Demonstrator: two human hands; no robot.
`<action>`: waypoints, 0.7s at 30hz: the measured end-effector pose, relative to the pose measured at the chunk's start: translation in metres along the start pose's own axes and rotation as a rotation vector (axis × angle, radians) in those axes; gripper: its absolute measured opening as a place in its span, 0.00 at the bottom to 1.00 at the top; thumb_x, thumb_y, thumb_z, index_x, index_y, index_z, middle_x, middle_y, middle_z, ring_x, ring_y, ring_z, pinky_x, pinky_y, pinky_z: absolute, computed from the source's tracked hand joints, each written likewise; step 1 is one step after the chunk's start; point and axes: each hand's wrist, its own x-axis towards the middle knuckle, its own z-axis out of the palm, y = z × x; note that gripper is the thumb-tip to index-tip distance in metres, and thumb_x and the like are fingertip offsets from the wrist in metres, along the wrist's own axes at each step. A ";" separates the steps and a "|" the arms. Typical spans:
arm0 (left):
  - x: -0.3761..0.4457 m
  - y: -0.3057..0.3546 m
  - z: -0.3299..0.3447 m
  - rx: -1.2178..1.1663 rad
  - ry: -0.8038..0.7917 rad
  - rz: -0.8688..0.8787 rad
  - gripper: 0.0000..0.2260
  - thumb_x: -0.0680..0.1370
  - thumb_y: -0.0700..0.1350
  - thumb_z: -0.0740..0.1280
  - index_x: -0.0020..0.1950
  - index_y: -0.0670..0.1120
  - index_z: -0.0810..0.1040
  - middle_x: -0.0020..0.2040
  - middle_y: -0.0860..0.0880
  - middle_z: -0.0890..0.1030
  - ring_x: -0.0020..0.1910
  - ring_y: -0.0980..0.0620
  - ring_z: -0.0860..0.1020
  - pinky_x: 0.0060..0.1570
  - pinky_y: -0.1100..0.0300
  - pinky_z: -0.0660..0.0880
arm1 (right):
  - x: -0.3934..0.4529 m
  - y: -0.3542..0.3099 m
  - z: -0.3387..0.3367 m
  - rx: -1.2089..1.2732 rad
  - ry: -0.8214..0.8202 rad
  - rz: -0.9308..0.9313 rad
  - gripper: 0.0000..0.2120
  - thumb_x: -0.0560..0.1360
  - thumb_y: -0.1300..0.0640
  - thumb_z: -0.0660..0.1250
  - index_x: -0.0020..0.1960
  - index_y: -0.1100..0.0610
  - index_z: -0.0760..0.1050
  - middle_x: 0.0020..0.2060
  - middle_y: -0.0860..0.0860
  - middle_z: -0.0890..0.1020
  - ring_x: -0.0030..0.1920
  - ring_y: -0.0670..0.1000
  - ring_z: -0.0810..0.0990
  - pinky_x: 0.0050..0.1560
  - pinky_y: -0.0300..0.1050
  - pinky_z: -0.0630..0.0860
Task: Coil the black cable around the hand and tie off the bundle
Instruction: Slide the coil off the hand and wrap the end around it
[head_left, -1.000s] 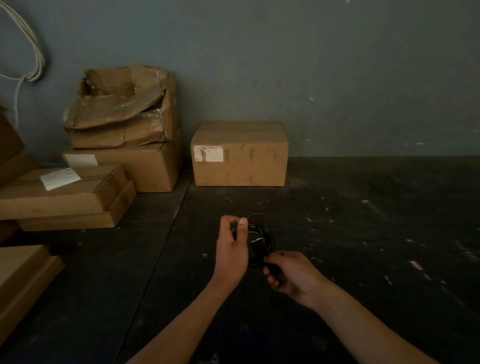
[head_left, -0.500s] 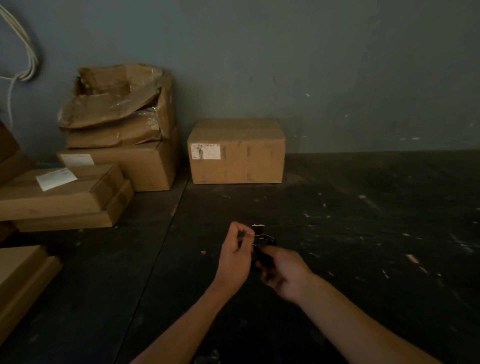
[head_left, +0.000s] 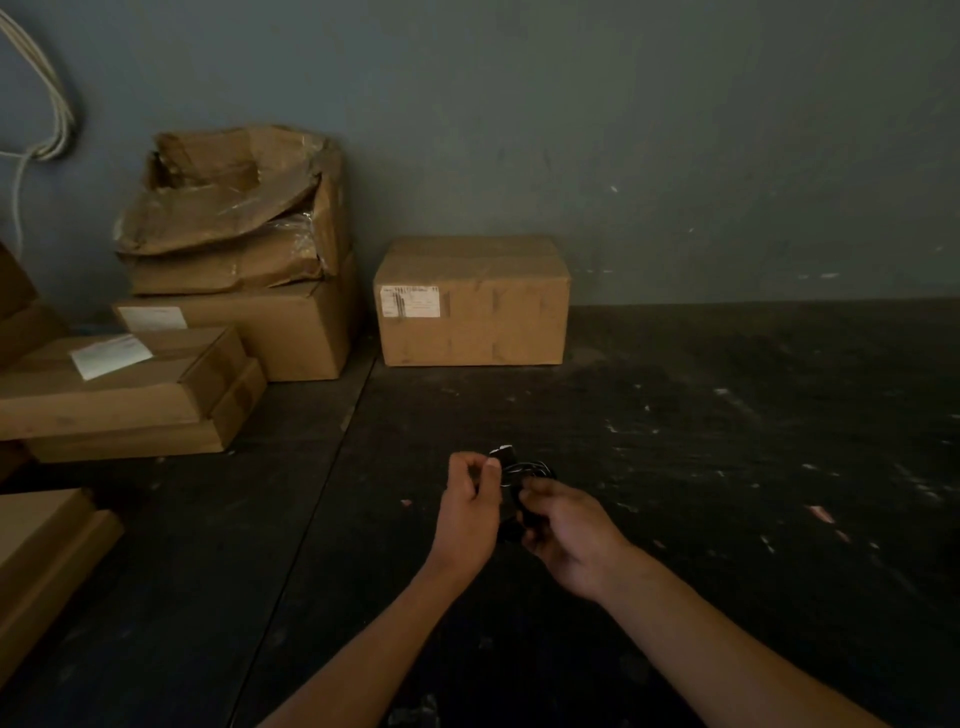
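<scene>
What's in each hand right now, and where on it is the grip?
Both hold the small black coiled cable bundle. The right hand grips its lower part; the left hand pinches something at its upper left edge, too dark to identify.

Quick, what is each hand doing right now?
Left hand: fingers curled, pinching the small coiled black cable bundle near its top.
Right hand: fingers curled round the same bundle, holding it.

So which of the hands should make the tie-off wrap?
Probably the left hand: it pinches what looks like the loose end beside the black cable bundle, while the right hand grips the bundle and seems better kept as the anchor.
</scene>
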 end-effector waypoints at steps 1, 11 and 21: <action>-0.001 0.001 0.001 -0.021 -0.002 -0.030 0.05 0.83 0.46 0.57 0.56 0.47 0.69 0.38 0.48 0.74 0.34 0.53 0.72 0.42 0.50 0.77 | 0.001 0.000 0.000 -0.001 0.002 -0.005 0.09 0.79 0.64 0.62 0.52 0.56 0.80 0.43 0.53 0.83 0.43 0.51 0.79 0.40 0.45 0.72; -0.001 0.005 0.006 -0.118 -0.036 -0.154 0.09 0.83 0.48 0.59 0.51 0.48 0.78 0.53 0.36 0.80 0.54 0.35 0.79 0.56 0.37 0.77 | 0.003 0.001 -0.005 0.010 -0.005 -0.009 0.09 0.80 0.63 0.61 0.52 0.55 0.79 0.45 0.54 0.84 0.42 0.51 0.81 0.37 0.44 0.73; -0.004 -0.008 0.004 -0.050 0.014 -0.090 0.07 0.82 0.44 0.60 0.52 0.47 0.78 0.49 0.45 0.82 0.49 0.49 0.82 0.54 0.50 0.80 | 0.001 -0.005 -0.009 -0.217 0.053 -0.037 0.07 0.77 0.61 0.67 0.55 0.59 0.78 0.44 0.56 0.81 0.40 0.51 0.78 0.39 0.43 0.76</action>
